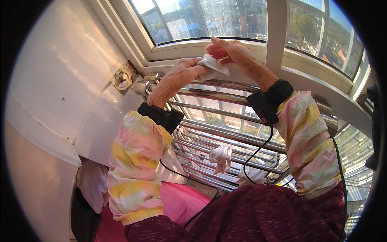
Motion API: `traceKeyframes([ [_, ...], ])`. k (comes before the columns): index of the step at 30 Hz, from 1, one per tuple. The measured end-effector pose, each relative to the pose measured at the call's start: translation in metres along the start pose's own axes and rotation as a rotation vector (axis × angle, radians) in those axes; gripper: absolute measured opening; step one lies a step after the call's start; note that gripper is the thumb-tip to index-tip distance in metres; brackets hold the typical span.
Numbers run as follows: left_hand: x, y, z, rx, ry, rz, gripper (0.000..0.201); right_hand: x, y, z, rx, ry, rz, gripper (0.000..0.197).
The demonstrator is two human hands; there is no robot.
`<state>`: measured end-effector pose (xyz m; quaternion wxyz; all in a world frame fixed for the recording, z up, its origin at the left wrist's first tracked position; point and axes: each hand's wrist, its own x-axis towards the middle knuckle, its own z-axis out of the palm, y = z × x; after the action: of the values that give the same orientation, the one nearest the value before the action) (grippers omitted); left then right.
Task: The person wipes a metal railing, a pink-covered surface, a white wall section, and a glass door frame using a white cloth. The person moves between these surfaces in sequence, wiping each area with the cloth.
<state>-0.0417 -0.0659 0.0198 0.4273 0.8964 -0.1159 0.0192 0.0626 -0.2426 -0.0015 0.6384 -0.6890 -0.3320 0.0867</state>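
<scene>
A crumpled white cloth (213,66) is bunched between my two hands, just below the window's lower frame. My left hand (183,72) is closed on its left side, with the fingers partly under the folds. From the right, my right hand (234,51) bends over the cloth's upper edge, fingers curled in and one fingertip sticking up toward the glass. A bright red patch shows between the right fingers; whether it is sunlit skin or a separate thing I cannot tell. Beneath both hands run the shiny metal bars of a rack (217,95).
The window frame (177,50) and glass stand right behind my hands. A pale wall (60,76) closes the left side. Lower down, a whitish cloth (221,158) hangs on the bars. Black cables (258,153) trail from the black wrist bands (271,101). Pink fabric (181,199) lies below.
</scene>
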Motion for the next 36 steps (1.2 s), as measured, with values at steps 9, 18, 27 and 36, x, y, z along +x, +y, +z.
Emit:
traceKeyframes([
  [9,0.007,0.004,-0.019,-0.836,0.333,-0.078,0.052,-0.005,-0.007,0.001,0.011,-0.102,-0.101,0.080],
  [18,0.014,-0.004,-0.018,-0.926,0.245,-0.147,0.076,-0.004,-0.013,-0.003,0.297,-0.015,0.121,0.025],
  [27,0.003,-0.006,0.014,-0.344,0.266,0.102,0.078,-0.006,-0.012,0.004,0.430,-0.008,0.228,0.035],
  [36,0.021,-0.052,-0.041,0.791,0.877,0.385,0.044,-0.006,-0.011,-0.004,0.111,0.303,0.021,0.057],
])
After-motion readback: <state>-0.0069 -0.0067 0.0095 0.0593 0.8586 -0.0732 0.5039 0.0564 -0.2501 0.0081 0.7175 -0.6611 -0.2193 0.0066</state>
